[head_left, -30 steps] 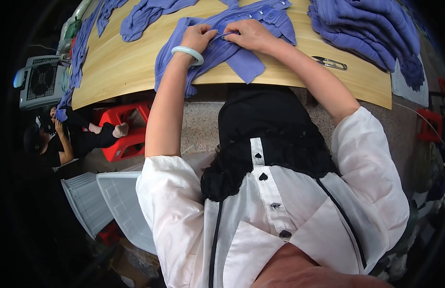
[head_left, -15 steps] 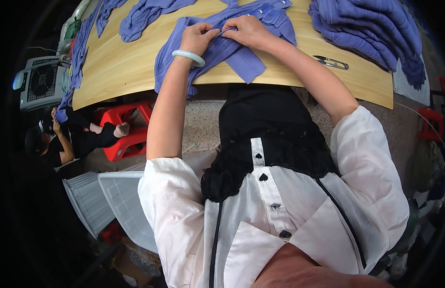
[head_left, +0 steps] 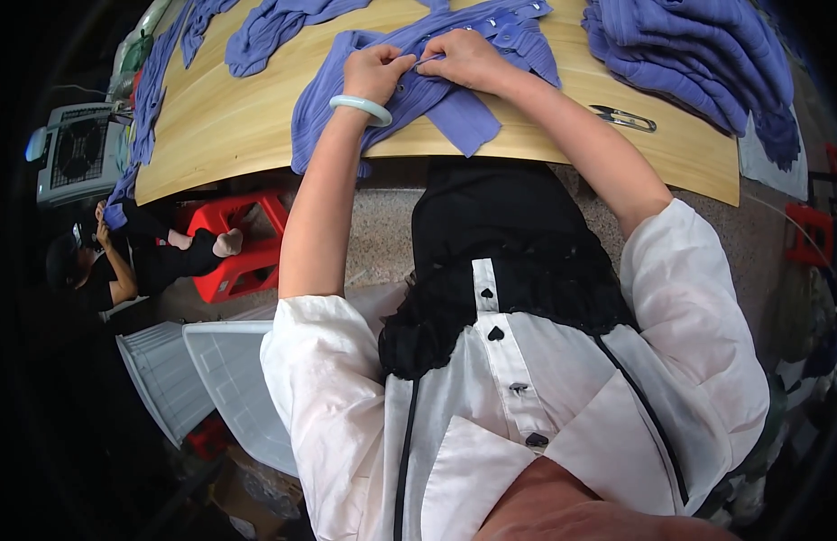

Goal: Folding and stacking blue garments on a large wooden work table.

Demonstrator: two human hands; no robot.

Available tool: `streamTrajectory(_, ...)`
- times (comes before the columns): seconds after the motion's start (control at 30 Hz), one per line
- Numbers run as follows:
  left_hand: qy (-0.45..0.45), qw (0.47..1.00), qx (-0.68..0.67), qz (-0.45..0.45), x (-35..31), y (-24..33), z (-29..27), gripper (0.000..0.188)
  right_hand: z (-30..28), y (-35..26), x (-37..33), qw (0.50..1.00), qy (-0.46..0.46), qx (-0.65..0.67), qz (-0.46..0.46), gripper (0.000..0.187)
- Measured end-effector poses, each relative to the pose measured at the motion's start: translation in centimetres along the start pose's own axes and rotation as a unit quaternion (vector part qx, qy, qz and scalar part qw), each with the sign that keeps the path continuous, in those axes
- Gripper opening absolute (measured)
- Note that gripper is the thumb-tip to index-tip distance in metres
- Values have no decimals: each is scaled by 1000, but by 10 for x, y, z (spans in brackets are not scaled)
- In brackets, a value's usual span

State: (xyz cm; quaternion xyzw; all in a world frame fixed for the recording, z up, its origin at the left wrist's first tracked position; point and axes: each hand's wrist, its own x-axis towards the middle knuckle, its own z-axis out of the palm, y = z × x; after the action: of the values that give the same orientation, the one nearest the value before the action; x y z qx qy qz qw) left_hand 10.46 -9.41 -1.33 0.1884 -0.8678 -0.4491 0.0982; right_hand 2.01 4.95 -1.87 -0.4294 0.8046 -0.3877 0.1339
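Observation:
A blue-purple ribbed garment with buttons along its front edge, a cardigan [head_left: 464, 117], lies spread on the wooden table [head_left: 220, 135] before me. My left hand [head_left: 375, 74], with a pale bangle [head_left: 361, 108] at its wrist, pinches the front edge of the cloth between thumb and forefinger. Close to its right, my right hand [head_left: 464, 59] also pinches that edge, its fingertips a short gap from the left ones. A small round button [head_left: 400, 88] shows just below the fingertips. What exactly sits between the fingertips is too small to see.
Thread snips [head_left: 624, 118] lie on the table right of my right forearm. A pile of similar knitwear [head_left: 689, 63] is heaped at the right; more pieces [head_left: 279, 32] lie far left. At left are a seated person [head_left: 112, 261], a red stool [head_left: 243, 243] and a pale plastic bin [head_left: 234, 388].
Both hands stay at the same stretch of the cardigan's edge. The left hand has shifted very slightly right, and the cloth beneath it has moved a little.

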Motion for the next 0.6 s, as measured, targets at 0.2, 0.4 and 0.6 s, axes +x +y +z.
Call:
streamTrajectory(0.2,5,1000,6,5,-3,-1,0,15,-1,-7,-9,998,-7,-68,9,22)
streamTrajectory(0.4,-54,998,11,-19,-11,-3,-10,18,-20,6,-29,993,-14,-110,-37,22)
streamTrajectory(0.6,-83,995,49,13,-1,0,-9,22,-32,7,-35,987,-29,-133,-81,16)
